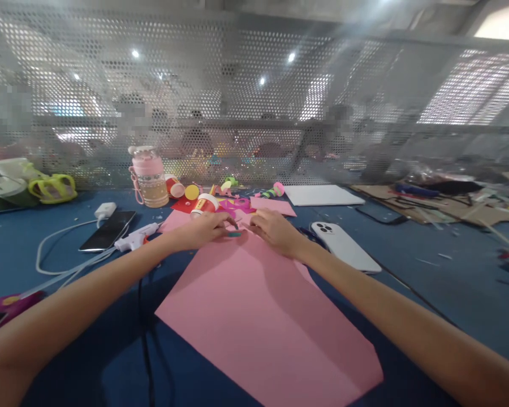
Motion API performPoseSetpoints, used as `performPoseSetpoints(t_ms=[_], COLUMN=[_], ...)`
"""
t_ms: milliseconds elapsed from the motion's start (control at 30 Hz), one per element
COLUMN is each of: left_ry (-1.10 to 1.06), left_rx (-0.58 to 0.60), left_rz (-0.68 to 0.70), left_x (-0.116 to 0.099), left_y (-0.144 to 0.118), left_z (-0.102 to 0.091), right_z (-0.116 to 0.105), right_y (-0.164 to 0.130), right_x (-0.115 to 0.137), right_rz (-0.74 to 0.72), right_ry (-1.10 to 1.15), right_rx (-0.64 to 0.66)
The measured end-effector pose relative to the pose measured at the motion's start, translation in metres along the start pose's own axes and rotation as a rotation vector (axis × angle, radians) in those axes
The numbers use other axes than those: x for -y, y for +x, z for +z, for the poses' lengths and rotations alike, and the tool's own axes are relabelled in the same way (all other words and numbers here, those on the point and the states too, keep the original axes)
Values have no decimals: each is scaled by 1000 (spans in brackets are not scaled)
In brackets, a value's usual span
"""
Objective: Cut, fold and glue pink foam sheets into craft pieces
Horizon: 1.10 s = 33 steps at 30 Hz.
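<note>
A black phone (107, 230) and glue gun (136, 236) lie toward the desk's (449, 271) left edge. Left hand (203, 229) and right hand (275, 229) press curled fingers onto the pink paper's (263, 316) far end, mid-desk, pinching a small teal piece (234, 233). A white phone (345, 246) lies right.

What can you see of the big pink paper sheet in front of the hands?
The pink paper sheet is large, thin and matte, and looks like craft paper. It lies flat on the blue table, turned at an angle so one corner points toward the camera. Faint creases run across it and arm shadows fall on it. At its far edge the left hand and right hand rest on it, fingers close around a small teal piece. A black cable runs beside its left edge.
</note>
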<state>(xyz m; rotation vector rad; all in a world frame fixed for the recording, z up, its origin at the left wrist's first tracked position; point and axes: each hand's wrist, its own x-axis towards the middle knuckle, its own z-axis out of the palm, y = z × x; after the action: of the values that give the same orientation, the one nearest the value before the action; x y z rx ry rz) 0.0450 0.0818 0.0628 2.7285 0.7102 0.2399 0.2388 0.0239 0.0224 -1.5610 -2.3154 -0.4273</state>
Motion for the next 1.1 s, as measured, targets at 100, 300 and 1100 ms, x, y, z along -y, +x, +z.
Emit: performPoseSetpoints(t_ms=[100, 300, 1100], left_ry=[44, 130, 168], left_rx=[-31, 16, 86], left_rz=[48, 56, 165], left_x=[4, 3, -2], left_y=[2, 3, 2], left_z=[-9, -7, 9], right_z=[-4, -17, -20], right_y=[3, -5, -16], right_x=[1, 0, 11], right_rz=[8, 30, 168], right_ry=[44, 244, -79], right_rx=[4, 40, 206])
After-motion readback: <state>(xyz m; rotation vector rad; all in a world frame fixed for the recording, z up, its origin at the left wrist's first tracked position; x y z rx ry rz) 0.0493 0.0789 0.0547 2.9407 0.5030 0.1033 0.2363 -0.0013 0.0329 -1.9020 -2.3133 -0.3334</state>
